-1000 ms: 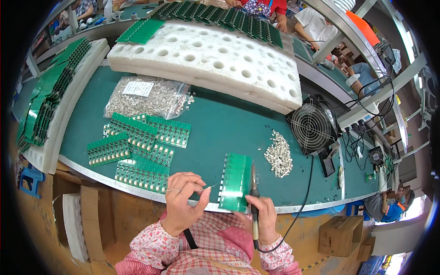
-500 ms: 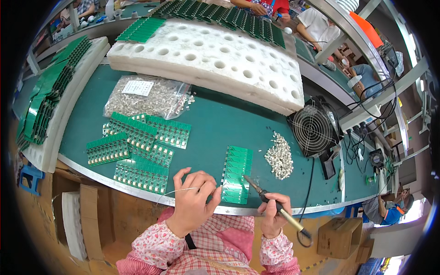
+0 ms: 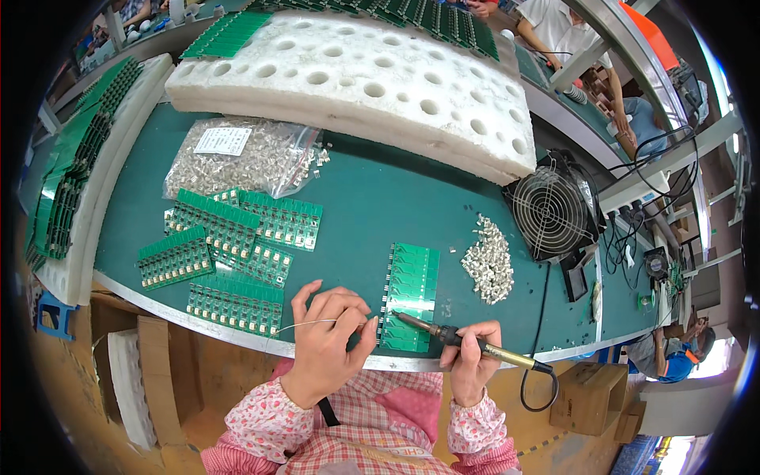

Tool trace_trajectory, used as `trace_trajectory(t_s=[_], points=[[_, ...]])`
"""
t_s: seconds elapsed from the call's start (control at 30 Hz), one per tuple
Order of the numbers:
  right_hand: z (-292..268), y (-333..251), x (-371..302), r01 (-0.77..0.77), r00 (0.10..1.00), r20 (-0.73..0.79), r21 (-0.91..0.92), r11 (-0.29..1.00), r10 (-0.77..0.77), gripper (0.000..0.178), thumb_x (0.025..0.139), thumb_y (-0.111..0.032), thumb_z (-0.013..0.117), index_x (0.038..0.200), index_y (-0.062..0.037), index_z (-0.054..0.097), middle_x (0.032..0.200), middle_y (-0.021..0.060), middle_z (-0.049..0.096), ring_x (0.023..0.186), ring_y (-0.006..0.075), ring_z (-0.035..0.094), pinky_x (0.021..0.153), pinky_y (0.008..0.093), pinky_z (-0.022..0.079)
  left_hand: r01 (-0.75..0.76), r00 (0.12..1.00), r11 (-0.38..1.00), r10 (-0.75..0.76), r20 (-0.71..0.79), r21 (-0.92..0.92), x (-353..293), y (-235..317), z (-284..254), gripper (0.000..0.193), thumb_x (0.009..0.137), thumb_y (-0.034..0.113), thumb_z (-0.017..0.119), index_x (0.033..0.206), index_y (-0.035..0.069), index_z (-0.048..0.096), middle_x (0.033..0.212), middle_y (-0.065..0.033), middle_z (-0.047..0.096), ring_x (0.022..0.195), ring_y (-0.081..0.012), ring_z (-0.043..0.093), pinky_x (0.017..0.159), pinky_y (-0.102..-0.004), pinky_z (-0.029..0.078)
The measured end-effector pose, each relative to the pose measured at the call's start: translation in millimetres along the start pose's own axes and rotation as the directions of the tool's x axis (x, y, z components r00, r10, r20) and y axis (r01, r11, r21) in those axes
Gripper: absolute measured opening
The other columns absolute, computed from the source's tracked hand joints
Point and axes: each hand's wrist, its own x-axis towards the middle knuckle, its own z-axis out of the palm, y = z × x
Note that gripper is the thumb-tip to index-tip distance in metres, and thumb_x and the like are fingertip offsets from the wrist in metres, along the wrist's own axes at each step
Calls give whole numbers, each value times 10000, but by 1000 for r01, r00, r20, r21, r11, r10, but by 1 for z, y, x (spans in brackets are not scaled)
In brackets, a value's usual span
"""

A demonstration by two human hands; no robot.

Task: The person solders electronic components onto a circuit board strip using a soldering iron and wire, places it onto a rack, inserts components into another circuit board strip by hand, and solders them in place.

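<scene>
A green circuit board panel (image 3: 413,277) lies on the green work mat near the front edge, with small metal parts along its left side. My right hand (image 3: 472,362) grips a soldering iron (image 3: 508,356), its tip slanting left over the lower left part of the panel. Pinched in my left hand (image 3: 328,340) is a thin solder wire (image 3: 303,323), its tail trailing out to the left. That hand hovers just left of the panel's lower corner. A heap of small metal connectors (image 3: 488,265) sits to the panel's right.
Several populated boards (image 3: 237,301) overlap at left, below a plastic bag of connectors (image 3: 237,162). White foam blocks (image 3: 348,79) bearing more boards stand behind and at far left. A fan (image 3: 548,207) and cables stand at right. Other people work beyond.
The soldering iron has moved left and its tip now lies closer to the panel's left edge, near my left hand. My view has shifted slightly.
</scene>
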Motion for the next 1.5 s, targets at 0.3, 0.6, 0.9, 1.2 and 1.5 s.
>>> trace_trajectory(t_s=[0.3,0.6,0.9,1.2,1.5], points=[[5,-5,3,-15,1000,-12,-15,1000,15,131,949,-129,531,936,-16,466,691,59,571,511,86,543,475,217,445,-4,1000,1000,4,-7,10,2,1,3,152,733,51,689,702,83,544,869,-25,601,895,-214,603,970,-453,332],[2,-3,0,3,1000,27,-41,999,-2,134,941,-124,542,931,-8,475,699,64,585,531,88,567,483,217,463,5,1000,1000,-5,-7,18,1,1,2,158,737,46,684,709,85,534,879,-25,600,898,-212,599,974,-451,325],[2,-4,-2,6,1000,30,-60,998,-5,135,934,-114,547,929,3,480,687,80,596,534,93,578,486,220,474,9,1000,1000,-9,-4,27,0,1,2,153,737,47,686,717,83,539,876,-24,599,884,-203,599,975,-451,320],[2,-3,-3,29,999,43,-46,999,-27,141,931,-116,548,938,2,473,710,90,597,543,104,584,495,233,488,19,1000,999,-19,-18,27,0,0,1,120,745,53,680,763,72,563,878,-32,599,879,-212,597,978,-449,317],[3,-6,-3,-15,1000,7,-52,999,16,142,932,-117,553,945,1,474,705,83,602,548,108,589,505,231,484,8,1000,1000,-8,8,19,1,2,0,114,753,53,678,758,72,566,882,-33,602,884,-215,598,977,-446,316]])
